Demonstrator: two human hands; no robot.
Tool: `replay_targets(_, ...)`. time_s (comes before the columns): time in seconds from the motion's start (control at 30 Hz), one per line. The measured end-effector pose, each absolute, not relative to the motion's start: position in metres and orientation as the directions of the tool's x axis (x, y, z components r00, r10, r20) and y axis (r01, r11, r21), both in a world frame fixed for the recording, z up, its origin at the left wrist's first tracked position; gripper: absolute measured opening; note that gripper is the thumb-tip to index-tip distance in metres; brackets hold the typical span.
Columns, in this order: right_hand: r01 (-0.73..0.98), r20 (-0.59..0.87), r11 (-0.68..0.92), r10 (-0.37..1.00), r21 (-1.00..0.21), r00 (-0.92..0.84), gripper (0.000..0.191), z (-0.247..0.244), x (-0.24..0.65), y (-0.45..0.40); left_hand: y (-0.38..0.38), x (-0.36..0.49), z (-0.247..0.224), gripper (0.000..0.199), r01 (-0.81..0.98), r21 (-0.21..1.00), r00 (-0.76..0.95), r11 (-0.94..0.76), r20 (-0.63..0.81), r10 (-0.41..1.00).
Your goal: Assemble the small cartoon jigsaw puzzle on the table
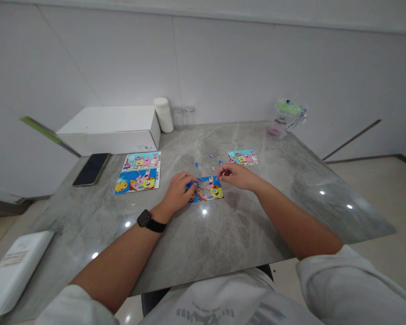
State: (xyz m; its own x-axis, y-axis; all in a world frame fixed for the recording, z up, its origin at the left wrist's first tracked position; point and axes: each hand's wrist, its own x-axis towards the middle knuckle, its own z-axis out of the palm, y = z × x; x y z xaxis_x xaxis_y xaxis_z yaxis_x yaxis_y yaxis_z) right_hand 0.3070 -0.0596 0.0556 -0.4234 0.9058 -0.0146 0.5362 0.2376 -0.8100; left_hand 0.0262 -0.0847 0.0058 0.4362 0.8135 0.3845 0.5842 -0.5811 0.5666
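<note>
A cartoon jigsaw puzzle [216, 192] lies on the grey marble table, with a gap near its middle where the tabletop shows through. My left hand [179, 192] rests on its left part, fingers extended and touching it. At the puzzle's upper right corner, my right hand [235, 176] is closed in a pinch on what looks like a small puzzle piece [218, 178], mostly hidden by the fingertips. Several loose pieces lie just beyond, among them a blue piece [196, 164] and a pink piece [213, 169]. A second cartoon puzzle [244, 157] lies behind my right hand.
A printed picture sheet [138, 174] and a black phone [92, 169] lie on the left. Farther back stand a white box [111, 131], a white bottle [164, 116] and two clear glasses [189, 118]. A plastic bag [286, 118] sits back right; a white case [16, 271] is front left.
</note>
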Motion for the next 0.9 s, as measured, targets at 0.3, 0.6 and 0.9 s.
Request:
replay_targets(0.3, 0.439, -0.004, 0.300, 0.822, -0.847, -0.569, 0.016, 0.086, 0.276, -0.033, -0.084, 0.027, 0.006, 0.018, 0.575, 0.563, 0.448, -0.594, 0.390, 0.804)
replay_targets(0.6, 0.434, -0.171, 0.115, 0.806, -0.894, -0.567, 0.014, 0.054, 0.274, -0.031, -0.083, 0.027, 0.006, 0.016, 0.560, 0.574, 0.435, -0.598, 0.411, 0.801)
replay_targets(0.9, 0.403, -0.177, 0.082, 0.807, -0.912, -0.564, 0.013, 0.049, 0.260, -0.038, -0.085, 0.027, 0.009, 0.016, 0.529, 0.604, 0.438, -0.596, 0.407, 0.801)
